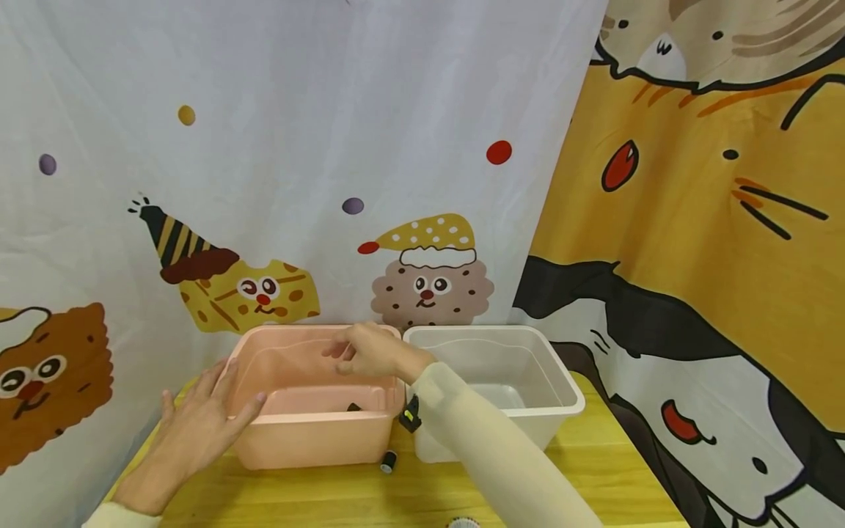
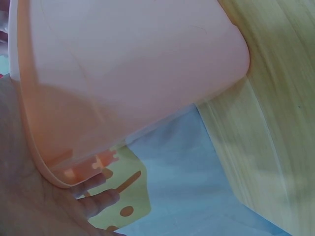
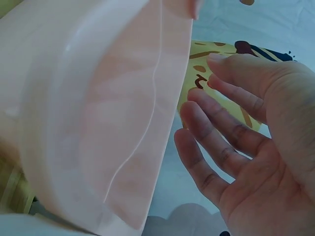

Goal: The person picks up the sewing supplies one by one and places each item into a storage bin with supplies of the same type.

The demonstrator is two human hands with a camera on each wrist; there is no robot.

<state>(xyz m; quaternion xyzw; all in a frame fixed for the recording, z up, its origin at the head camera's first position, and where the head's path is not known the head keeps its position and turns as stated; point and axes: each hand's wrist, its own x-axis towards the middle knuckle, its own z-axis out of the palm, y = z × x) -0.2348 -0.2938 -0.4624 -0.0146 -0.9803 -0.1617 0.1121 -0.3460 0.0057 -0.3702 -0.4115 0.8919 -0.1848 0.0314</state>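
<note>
A pink plastic bin (image 1: pixel 317 444) stands on the wooden table. Against its left side rests my left hand (image 1: pixel 201 422), fingers spread and mostly straight along the rim; in the left wrist view the palm lies by the bin's edge. Over the bin's right part hovers my right hand (image 1: pixel 370 350). Its fingers are loosely bent and hold nothing, as the right wrist view also shows. Inside the bin a small dark object (image 1: pixel 354 407) peeks above the front rim, mostly hidden. A small black spool, apparently of thread (image 1: pixel 389 461), lies on the table in front.
To the right, close beside the pink bin, is a white bin (image 1: pixel 494 418), with my right forearm across its front left corner. A round whitish item (image 1: pixel 463 523) is cut off at the bottom edge. Behind the table hangs a printed cloth (image 1: pixel 277 147).
</note>
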